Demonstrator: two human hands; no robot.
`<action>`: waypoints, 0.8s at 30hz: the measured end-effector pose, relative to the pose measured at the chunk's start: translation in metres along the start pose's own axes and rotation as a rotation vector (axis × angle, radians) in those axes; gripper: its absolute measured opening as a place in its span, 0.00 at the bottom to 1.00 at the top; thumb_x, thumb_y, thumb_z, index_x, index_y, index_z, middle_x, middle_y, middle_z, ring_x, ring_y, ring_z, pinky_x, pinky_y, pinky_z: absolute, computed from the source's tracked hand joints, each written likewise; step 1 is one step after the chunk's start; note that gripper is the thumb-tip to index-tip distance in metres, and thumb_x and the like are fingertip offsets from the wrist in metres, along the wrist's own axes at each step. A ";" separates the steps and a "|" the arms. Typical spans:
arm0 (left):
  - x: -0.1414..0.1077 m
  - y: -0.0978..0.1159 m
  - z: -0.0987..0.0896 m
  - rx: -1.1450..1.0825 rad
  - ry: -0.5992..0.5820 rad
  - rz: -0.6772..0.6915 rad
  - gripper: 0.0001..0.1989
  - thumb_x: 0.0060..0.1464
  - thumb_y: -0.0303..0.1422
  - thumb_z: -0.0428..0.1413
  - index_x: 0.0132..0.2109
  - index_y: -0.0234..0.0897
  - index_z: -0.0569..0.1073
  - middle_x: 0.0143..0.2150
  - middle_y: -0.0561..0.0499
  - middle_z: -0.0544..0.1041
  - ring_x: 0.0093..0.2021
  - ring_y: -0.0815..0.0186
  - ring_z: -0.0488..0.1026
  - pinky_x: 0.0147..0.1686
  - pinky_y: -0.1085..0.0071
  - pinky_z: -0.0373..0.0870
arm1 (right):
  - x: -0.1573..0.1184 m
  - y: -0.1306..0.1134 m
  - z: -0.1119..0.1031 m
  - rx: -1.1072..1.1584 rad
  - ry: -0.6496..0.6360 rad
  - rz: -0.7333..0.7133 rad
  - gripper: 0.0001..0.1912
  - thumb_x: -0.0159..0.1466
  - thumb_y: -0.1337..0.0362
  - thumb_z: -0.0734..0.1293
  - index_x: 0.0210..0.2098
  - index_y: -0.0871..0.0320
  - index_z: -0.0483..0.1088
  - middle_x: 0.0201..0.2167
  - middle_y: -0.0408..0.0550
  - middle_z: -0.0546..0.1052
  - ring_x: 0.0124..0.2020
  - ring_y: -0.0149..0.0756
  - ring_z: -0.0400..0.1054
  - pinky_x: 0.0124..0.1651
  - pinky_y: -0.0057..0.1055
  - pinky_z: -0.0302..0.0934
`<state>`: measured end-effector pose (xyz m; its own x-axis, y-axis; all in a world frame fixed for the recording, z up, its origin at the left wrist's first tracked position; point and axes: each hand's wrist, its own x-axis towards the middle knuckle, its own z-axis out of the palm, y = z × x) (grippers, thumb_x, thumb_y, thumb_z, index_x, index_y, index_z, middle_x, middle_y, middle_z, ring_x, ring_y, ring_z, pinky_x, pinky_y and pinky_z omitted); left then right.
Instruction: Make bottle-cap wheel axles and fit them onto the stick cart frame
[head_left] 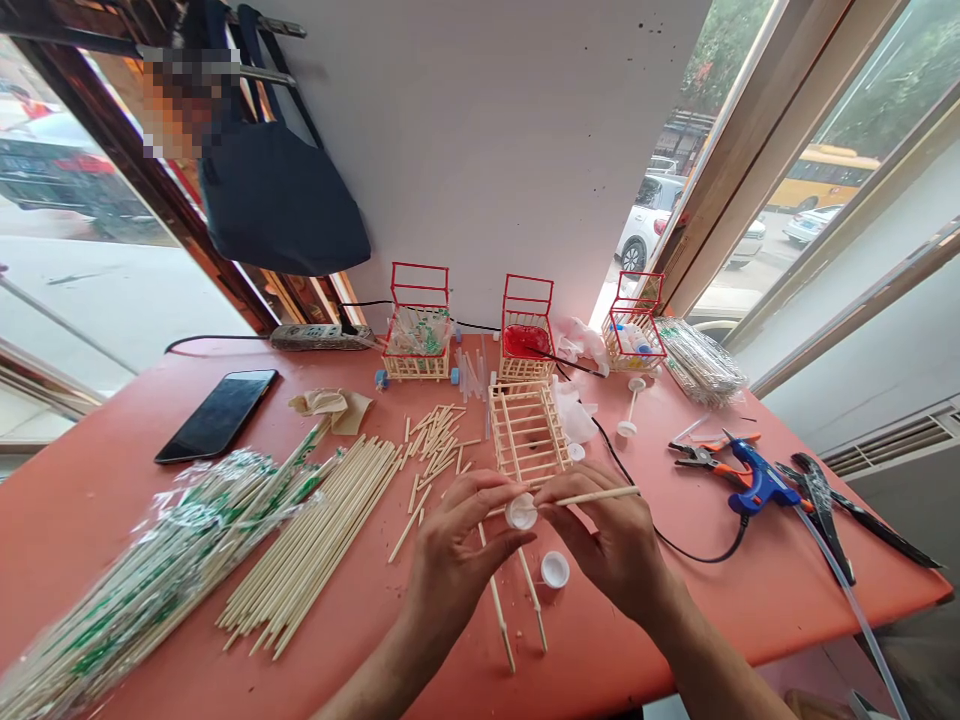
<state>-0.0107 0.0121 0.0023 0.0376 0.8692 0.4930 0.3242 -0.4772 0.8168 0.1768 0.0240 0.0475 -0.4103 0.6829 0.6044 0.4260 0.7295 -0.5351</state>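
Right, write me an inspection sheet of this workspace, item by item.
Surface: red tabletop, small specks scattered on it.
Job's things: white plastic cap in hand; second white cap loose on the table; slatted stick frame beyond the hands.
Left hand: pinches the first cap.
Right hand: holds a wooden stick, one end at that cap.
Clutter: smartphone, bagged sticks, cut stick pieces, pliers, blue glue gun.
Cables: black cord from the glue gun crosses the tabletop; power strip at the back left.
Surroundings: white wall, hanging dark blue bag, parked white car outside.
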 end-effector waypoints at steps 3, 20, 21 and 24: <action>0.000 0.000 0.000 -0.008 0.007 0.003 0.13 0.57 0.43 0.66 0.46 0.43 0.83 0.43 0.47 0.82 0.45 0.58 0.81 0.45 0.65 0.79 | -0.001 0.000 0.000 -0.001 0.004 -0.008 0.06 0.72 0.70 0.65 0.40 0.54 0.71 0.32 0.45 0.79 0.34 0.38 0.71 0.40 0.34 0.63; -0.003 -0.003 0.002 -0.023 0.016 0.020 0.13 0.56 0.42 0.67 0.46 0.43 0.83 0.44 0.48 0.82 0.46 0.60 0.80 0.48 0.68 0.78 | 0.000 -0.001 0.000 -0.019 0.058 -0.074 0.06 0.71 0.71 0.67 0.39 0.55 0.72 0.32 0.44 0.80 0.33 0.36 0.70 0.39 0.33 0.62; -0.003 -0.003 0.002 -0.025 0.017 0.020 0.13 0.56 0.42 0.67 0.46 0.43 0.83 0.44 0.48 0.82 0.46 0.60 0.80 0.48 0.68 0.78 | 0.000 -0.001 0.000 -0.024 0.060 -0.072 0.06 0.71 0.71 0.67 0.38 0.55 0.72 0.32 0.44 0.80 0.33 0.36 0.71 0.39 0.33 0.62; -0.003 -0.003 0.002 -0.038 0.015 0.021 0.13 0.55 0.41 0.67 0.46 0.43 0.83 0.44 0.48 0.82 0.46 0.60 0.80 0.47 0.68 0.77 | -0.001 -0.001 -0.001 -0.013 0.069 -0.050 0.04 0.71 0.69 0.67 0.39 0.55 0.72 0.33 0.44 0.81 0.34 0.36 0.72 0.40 0.33 0.64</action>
<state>-0.0103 0.0114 -0.0022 0.0300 0.8571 0.5143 0.2877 -0.5002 0.8167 0.1772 0.0224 0.0482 -0.3751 0.6413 0.6694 0.4169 0.7616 -0.4961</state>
